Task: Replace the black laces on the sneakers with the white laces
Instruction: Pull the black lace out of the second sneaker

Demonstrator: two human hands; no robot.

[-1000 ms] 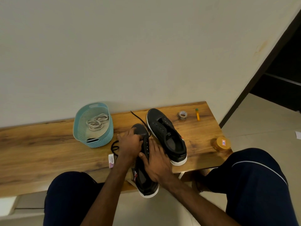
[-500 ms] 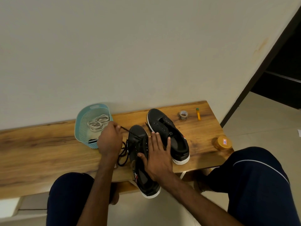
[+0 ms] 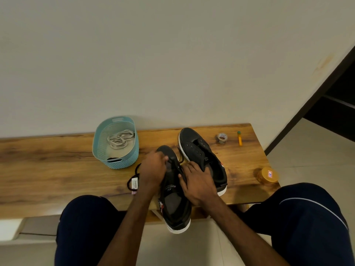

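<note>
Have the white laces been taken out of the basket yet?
No, the white laces lie coiled on the floor of the blue basket.

Setting: a room in a home. The reference item is a low wooden bench (image 3: 48,169) with a visible grain and an uneven rear edge. A plain off-white painted wall (image 3: 172,64) stands directly behind the bench. A pale tiled floor (image 3: 307,146) runs to the right of it, with a dark door frame (image 3: 315,104) beyond. On the bench top are household items: a teal plastic basket (image 3: 123,162), black sneakers (image 3: 199,150), a tape roll (image 3: 222,138), a yellow pen (image 3: 240,140) and an orange-lidded jar (image 3: 268,175).
</note>
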